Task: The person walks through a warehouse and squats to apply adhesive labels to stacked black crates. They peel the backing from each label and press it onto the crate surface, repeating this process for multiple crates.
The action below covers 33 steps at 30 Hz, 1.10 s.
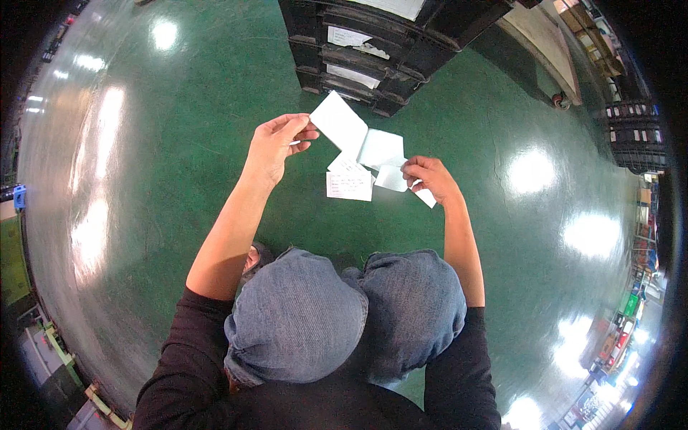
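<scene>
Pinching the left corner of a broad white sheet (340, 123) between thumb and fingers of the left hand (283, 142), with the lower fingers curled beneath. Best kept light there: firm enough to prevent slipping, soft enough not to crease. Just below and right of that sheet, between the hands and out beyond the bent knees (297, 315), two printed slips (349, 185), one partly over the other; impossible to tell whether hanging from the sheets or lying on the green floor (215, 179). Worth checking before any pull, to avoid dropping or tearing either. Farther out, close to the papers in view, a stack of black crates (387, 72) with pale labels (348, 36) on the front; wise to keep paper edges clear of it. Next to the right, a pale sheet (381, 148) meeting the broad one; hard to say whether joined or only overlapping. Grasping, in the right hand (432, 178), the right end of a smaller pale slip (391, 178) with the fingertips, with a white scrap (425, 195) showing just below. Good to draw sideways slowly, with both wrists level, and to support loose pieces from beneath.
</scene>
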Tool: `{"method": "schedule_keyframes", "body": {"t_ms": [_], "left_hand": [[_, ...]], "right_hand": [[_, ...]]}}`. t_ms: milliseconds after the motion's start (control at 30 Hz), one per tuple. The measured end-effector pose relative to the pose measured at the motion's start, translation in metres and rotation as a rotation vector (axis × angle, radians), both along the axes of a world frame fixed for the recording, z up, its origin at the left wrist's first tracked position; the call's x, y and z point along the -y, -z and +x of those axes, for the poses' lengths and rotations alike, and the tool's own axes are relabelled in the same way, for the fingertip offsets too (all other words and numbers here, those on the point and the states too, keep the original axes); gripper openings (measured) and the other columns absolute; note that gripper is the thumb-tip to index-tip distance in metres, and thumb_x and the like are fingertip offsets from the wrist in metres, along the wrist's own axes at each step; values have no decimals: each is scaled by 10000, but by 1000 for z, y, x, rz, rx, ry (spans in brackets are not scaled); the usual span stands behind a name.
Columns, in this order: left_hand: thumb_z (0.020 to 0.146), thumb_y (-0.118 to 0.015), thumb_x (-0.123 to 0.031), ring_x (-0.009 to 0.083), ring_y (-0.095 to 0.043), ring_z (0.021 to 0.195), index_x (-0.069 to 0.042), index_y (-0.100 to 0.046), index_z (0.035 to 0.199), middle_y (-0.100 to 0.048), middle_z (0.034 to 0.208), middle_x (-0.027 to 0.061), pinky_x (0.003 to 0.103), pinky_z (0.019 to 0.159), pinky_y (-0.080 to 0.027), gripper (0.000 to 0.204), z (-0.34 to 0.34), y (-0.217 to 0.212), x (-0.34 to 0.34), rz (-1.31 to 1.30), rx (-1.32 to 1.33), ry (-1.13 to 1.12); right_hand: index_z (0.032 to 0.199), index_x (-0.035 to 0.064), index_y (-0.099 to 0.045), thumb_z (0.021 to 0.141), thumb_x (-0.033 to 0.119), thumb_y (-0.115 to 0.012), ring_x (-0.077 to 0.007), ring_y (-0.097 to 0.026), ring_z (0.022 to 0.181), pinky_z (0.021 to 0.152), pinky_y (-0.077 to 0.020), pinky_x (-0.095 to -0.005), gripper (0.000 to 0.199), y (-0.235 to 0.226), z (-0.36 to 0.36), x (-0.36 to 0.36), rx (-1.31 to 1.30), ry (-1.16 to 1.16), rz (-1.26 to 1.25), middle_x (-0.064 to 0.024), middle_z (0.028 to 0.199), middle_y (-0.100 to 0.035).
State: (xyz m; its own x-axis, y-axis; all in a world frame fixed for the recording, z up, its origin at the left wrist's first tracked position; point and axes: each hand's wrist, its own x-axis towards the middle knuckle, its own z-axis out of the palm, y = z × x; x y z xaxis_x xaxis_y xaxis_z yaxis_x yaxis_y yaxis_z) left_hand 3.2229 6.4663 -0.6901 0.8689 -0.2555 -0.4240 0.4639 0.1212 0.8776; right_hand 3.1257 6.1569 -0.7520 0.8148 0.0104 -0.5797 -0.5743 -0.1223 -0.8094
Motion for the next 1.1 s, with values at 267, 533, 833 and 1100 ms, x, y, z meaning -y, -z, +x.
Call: {"method": "schedule_keyframes", "body": {"t_ms": [267,533,833,1100], "left_hand": [[891,-624,-213,145,-624,864,-19,-624,1020,-653,922,59,293,748,-496,233,4,8,-9,2,7,-60],[892,-598,-137,107,-631,758,28,-650,985,-676,829,52,222,684,-463,197,-7,-23,-1,38,242,-168],[815,-657,-79,137,-633,779,-57,-666,973,-687,866,44,296,714,-480,160,-24,-34,5,511,838,-201],[798,-682,-101,248,-607,1000,-91,-639,1055,-658,1040,80,340,858,-461,261,-16,-34,-12,643,1129,-320]], "right_hand": [[821,-14,-653,804,163,-606,-164,-613,661,564,-489,-294,184,49,-23,24,-175,-147,-553,-112,734,-643],[919,9,-707,813,360,-646,-136,-586,592,571,-465,-286,372,-104,66,-75,403,-214,-189,-71,682,-646],[790,7,-658,765,386,-727,-49,-432,533,476,-327,-203,386,-143,112,-151,188,-171,-375,12,666,-546],[822,-18,-677,765,250,-700,-146,-600,619,614,-475,-295,274,-160,94,-147,539,-156,-529,-102,710,-664]]}}
